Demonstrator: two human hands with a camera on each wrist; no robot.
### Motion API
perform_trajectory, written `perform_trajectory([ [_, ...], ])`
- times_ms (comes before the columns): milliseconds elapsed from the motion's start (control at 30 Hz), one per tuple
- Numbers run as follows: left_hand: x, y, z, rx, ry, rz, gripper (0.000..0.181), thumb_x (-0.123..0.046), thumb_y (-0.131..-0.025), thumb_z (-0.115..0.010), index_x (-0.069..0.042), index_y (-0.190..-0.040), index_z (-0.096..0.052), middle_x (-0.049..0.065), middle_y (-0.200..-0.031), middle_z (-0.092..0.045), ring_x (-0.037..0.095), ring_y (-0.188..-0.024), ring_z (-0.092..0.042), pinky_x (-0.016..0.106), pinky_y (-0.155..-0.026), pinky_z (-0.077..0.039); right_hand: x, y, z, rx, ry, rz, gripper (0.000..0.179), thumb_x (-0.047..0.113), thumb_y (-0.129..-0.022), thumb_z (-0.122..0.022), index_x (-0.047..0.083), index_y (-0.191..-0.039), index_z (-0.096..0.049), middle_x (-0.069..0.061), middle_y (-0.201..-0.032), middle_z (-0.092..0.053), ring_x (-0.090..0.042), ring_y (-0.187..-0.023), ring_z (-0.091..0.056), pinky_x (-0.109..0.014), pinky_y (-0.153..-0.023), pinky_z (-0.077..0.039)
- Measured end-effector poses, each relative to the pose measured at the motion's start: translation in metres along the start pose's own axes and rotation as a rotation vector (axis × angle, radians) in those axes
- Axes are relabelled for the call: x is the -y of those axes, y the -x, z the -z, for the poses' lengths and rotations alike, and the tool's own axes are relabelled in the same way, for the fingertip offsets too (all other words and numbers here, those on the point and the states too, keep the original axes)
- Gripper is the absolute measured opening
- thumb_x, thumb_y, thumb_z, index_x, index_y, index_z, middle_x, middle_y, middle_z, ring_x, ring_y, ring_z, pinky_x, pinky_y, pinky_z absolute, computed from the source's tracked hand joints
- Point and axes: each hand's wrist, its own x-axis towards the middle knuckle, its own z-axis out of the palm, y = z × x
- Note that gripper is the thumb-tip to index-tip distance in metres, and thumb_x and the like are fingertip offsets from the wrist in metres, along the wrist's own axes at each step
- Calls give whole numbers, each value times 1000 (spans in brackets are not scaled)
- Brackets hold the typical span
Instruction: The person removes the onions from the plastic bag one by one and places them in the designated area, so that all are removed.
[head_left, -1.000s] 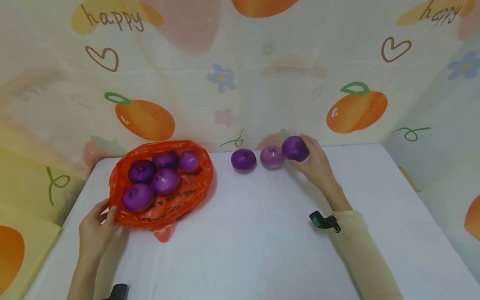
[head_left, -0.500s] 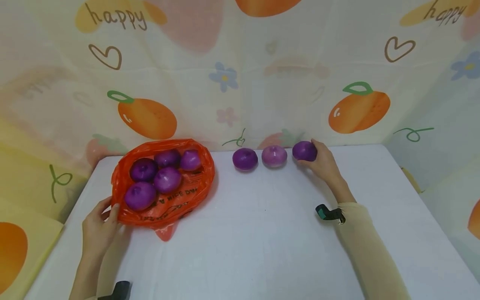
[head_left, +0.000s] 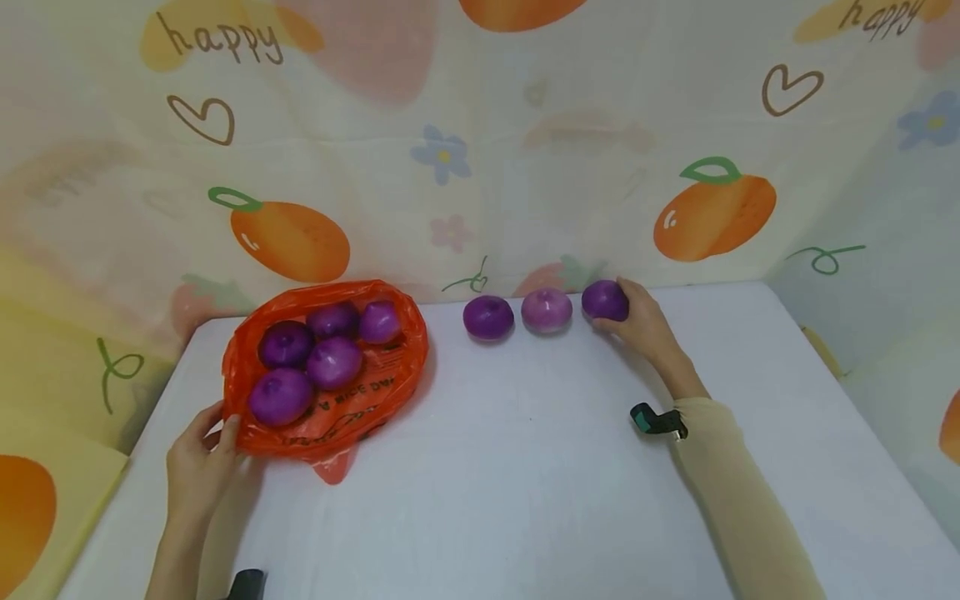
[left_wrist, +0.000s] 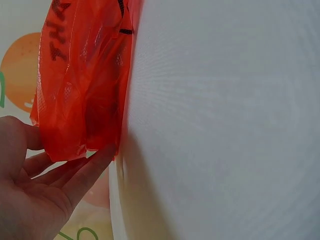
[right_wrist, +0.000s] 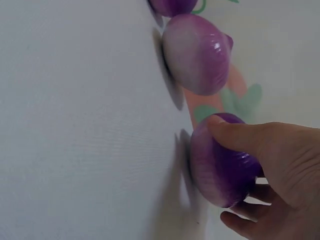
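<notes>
In the head view my right hand grips a dark purple onion at the table's far edge. The right wrist view shows the thumb on its near side and the fingers curled behind. To its left, in a row, stand a paler purple onion and another dark one. My left hand holds the near left rim of a red plastic bag, thumb at the rim and fingers on the outside. Several purple onions lie inside the bag.
A white table carries everything. Behind it hangs a pale cloth printed with oranges, hearts and flowers. Each wrist wears a dark camera strap, the right one at the cuff.
My right hand has moved the dark onion a little right and down, away from the pale onion, to the end of the row. The left hand keeps its hold on the bag.
</notes>
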Motion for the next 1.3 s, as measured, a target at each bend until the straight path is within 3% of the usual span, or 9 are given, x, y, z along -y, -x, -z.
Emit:
perform_trajectory([
  [200, -1, 1, 0, -5, 14, 0, 39, -16, -100, -51, 2, -134, -55, 27, -133, -56, -27, -72, -41, 0, -61, -39, 5, -2, 3, 33, 13, 4, 87, 17, -85, -77, -14, -147, -25, -36, -149, -28, -50, -137, -29, -59, -112, -23],
  [467, -1, 0, -1, -2, 4, -12, 40, -16, -100, -51, 3, -135, -55, 27, -133, -55, -29, -71, -39, 0, -61, -38, 23, 0, 11, -2, 2, 33, 90, 18, -84, -78, -6, -151, -23, -31, -153, -25, -47, -140, -25, -59, -113, -23],
  [733, 0, 2, 1, 8, -3, -7, 40, -17, -100, -51, 3, -135, -54, 28, -134, -55, -28, -71, -39, 0, -61, -38, 65, 5, 4, -85, -66, 204, 84, 15, -84, -78, -3, -150, -30, -23, -155, -29, -37, -145, -22, -50, -117, -20],
  [867, 0, 3, 2, 14, -22, -44, 40, -17, -100, -51, 4, -134, -55, 29, -132, -56, -29, -73, -38, -1, -63, -37, 84, 4, -3, -72, -86, 263, 84, 15, -83, -79, -4, -149, -31, -23, -155, -29, -36, -146, -20, -48, -118, -17],
  [1067, 4, 4, 5, 24, -26, -75, 40, -16, -100, -50, 6, -133, -54, 31, -130, -56, -30, -75, -37, -2, -63, -37, 113, 0, -25, -12, -104, 272, 86, 23, -84, -78, -1, -151, -30, -21, -157, -25, -35, -148, -13, -48, -118, -15],
  [1100, 4, 4, 6, 22, -20, -76, 40, -16, -100, -50, 7, -133, -54, 32, -129, -56, -30, -74, -37, -2, -63, -37, 119, -1, -29, 0, -102, 280, 85, 24, -85, -78, 0, -151, -30, -20, -157, -25, -35, -148, -14, -48, -118, -16],
  [1133, 4, 4, 6, 15, -12, -80, 40, -15, -99, -51, 7, -133, -54, 32, -129, -56, -30, -74, -38, -2, -63, -37, 124, -2, -34, 10, -92, 294, 85, 25, -85, -77, 0, -152, -30, -20, -157, -25, -35, -143, -27, -48, -117, -19],
  [1300, 1, 4, 2, -10, 15, -88, 39, -12, -98, -51, 6, -133, -54, 32, -128, -57, -28, -72, -40, -1, -64, -37, 148, -5, -55, 60, -53, 349, 82, 29, -89, -73, 2, -152, -28, -20, -157, -25, -36, -138, -37, -50, -112, -31],
])
